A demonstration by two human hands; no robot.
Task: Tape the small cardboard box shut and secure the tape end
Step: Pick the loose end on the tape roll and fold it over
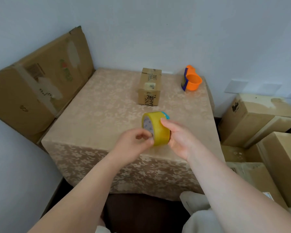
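Observation:
A roll of yellowish clear packing tape (158, 130) with a blue part behind it is held above the near part of the table. My right hand (178, 138) cups the roll from the right. My left hand (138, 140) pinches at the roll's near left rim with thumb and fingertips. The small cardboard box (149, 87) with black lettering lies farther back on the table, flaps down, a short piece of tape across its top. Both hands are well short of the box.
An orange and blue tape cutter (191, 79) stands at the table's back right. The table wears a beige floral cloth (94, 115). A large flattened carton (40, 78) leans at the left; stacked cartons (259, 118) crowd the right. White walls close off the back.

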